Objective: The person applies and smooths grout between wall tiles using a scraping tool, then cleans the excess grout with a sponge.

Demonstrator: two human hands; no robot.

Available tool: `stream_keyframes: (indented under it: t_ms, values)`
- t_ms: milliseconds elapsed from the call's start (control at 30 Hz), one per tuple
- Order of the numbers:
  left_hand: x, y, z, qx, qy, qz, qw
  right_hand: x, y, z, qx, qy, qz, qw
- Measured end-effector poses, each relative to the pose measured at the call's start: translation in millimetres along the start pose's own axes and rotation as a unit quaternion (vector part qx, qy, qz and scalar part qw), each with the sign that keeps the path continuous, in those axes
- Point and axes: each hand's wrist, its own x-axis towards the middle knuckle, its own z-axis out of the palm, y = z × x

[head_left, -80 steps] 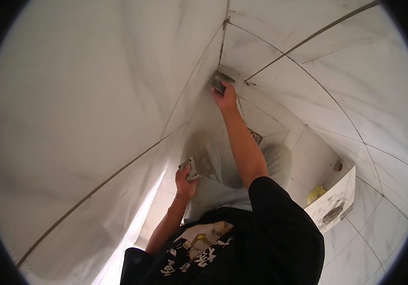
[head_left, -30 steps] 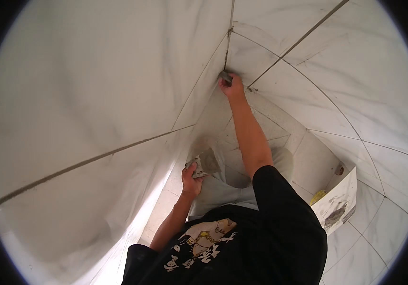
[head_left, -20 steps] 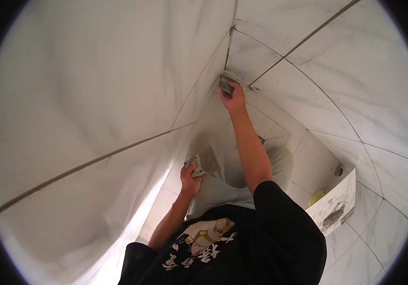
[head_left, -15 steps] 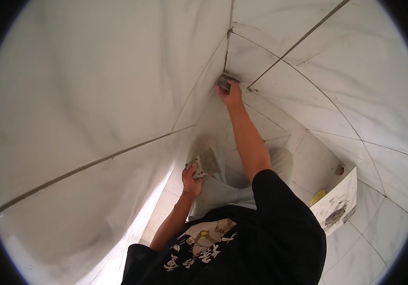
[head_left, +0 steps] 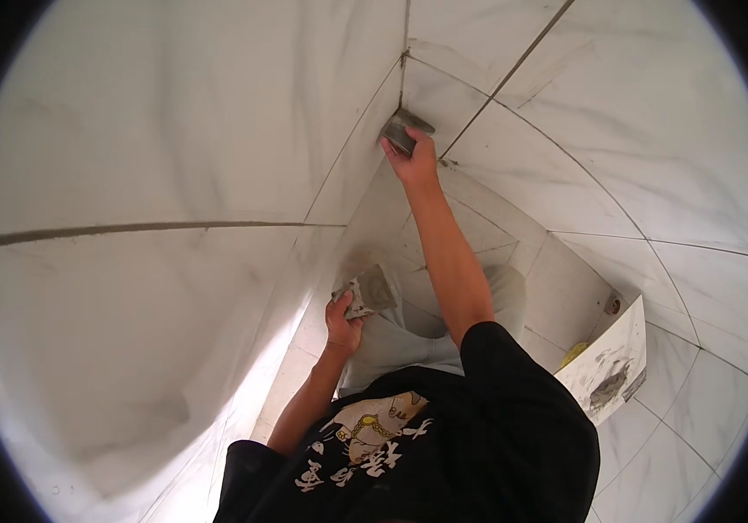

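Observation:
My right hand (head_left: pixel 416 157) reaches forward to the corner of two tiled walls. Its fingers are closed around a dark grey, flat scraper (head_left: pixel 400 130), which lies against the corner joint (head_left: pixel 402 87). Lower down, in front of my lap, my left hand (head_left: pixel 344 324) grips a small flat board (head_left: pixel 376 288). Grey paste is smeared over this board, and my thumb lies on its near edge.
Marbled white tiles cover the left wall (head_left: pixel 130 113) and the right wall (head_left: pixel 583 131), with dark joint lines. Right of my knees stands a white panel (head_left: pixel 609 370) smeared with grey. Something yellow (head_left: pixel 574 354) shows behind it, near a round wall opening (head_left: pixel 613 305).
My right hand has slid the scraper a little up the corner joint. The whole view has shifted slightly; my left hand keeps its hold on the board.

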Motion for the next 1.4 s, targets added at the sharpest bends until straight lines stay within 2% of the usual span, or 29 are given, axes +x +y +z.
stream_keyframes:
  t_ms: [133,233,333,433,500,533,600,633,667,700,733,767,800,900,933,967,1000,1033,1067,1167,1333,1400]
  values:
    - [-1.4,0.3,-2.2,0.032,0.006,0.001,0.999,-9.2,4.5,-26.0,-0.024,0.008,0.010,1.000]
    - [3.7,-2.3,-6.1,0.038,0.009,0.011,0.999,14.9,9.4,-44.5,-0.071,0.059,0.042,0.995]
    - [2.9,-0.8,-6.9,0.038,-0.001,0.016,0.999,44.3,7.3,-39.7,-0.035,0.050,0.051,0.997]
    - [2.1,0.9,-2.3,0.025,-0.002,0.016,1.000,69.5,2.4,-17.3,-0.029,0.091,0.041,0.995]
    - [1.9,1.5,-3.3,0.026,0.012,0.012,1.000,79.8,-6.0,-12.1,0.079,0.103,0.029,0.991]
    - [3.6,1.5,-2.9,0.029,0.008,0.005,1.000,80.1,-7.1,-13.6,0.077,0.102,0.032,0.991]
    - [8.7,-10.2,-24.2,0.036,0.011,-0.007,0.999,65.4,-5.9,-30.5,0.087,0.031,0.039,0.995]
    - [25.4,-29.3,-55.4,0.177,0.015,0.075,0.981,52.4,-4.7,-26.7,0.088,0.033,0.042,0.995]
    - [30.2,-40.9,-76.1,0.315,0.019,0.151,0.937,31.8,-1.7,-23.0,0.067,0.041,0.026,0.997]
    - [14.5,-30.5,-64.9,0.320,0.022,0.142,0.936,12.8,3.8,-28.0,0.048,0.054,0.008,0.997]
    - [4.7,-8.7,-26.1,0.173,0.012,0.071,0.982,10.4,8.0,-33.6,0.050,0.053,0.004,0.997]
    - [2.7,4.2,-0.1,0.021,-0.001,-0.001,1.000,15.9,13.3,-43.4,0.007,0.060,0.009,0.998]
    - [3.2,5.1,2.7,0.022,-0.007,-0.001,1.000,22.4,17.2,-55.1,-0.034,0.070,0.014,0.997]
    - [4.4,-2.0,-8.4,0.027,-0.011,-0.006,1.000,58.6,20.1,-70.2,-0.021,0.068,0.035,0.997]
    - [10.2,-13.3,-27.3,0.236,-0.022,0.103,0.966,69.7,21.1,-71.0,-0.018,0.067,0.034,0.997]
    - [11.7,-19.2,-38.1,0.432,-0.030,0.206,0.878,79.9,21.2,-69.7,-0.015,0.076,0.035,0.996]
    - [8.5,-13.8,-30.2,0.432,-0.030,0.208,0.877,86.3,21.9,-68.0,-0.013,0.084,0.036,0.996]
    - [4.9,-3.8,-14.2,0.242,-0.011,0.106,0.964,88.7,23.5,-65.1,-0.013,0.080,0.036,0.996]
    - [0.5,2.1,-2.6,0.038,0.007,-0.003,0.999,89.7,24.1,-63.8,-0.016,0.085,0.036,0.996]
    - [5.7,-5.5,-10.1,0.109,-0.018,0.052,0.993,54.4,15.2,-33.5,-0.016,0.077,0.020,0.997]
    - [-0.2,-0.2,-1.8,0.034,-0.011,0.008,0.999,5.0,-5.9,12.6,0.007,0.067,0.035,0.997]
    - [-3.0,-1.6,2.0,0.023,0.002,0.003,1.000,-8.1,-7.7,19.9,0.017,0.009,0.015,1.000]
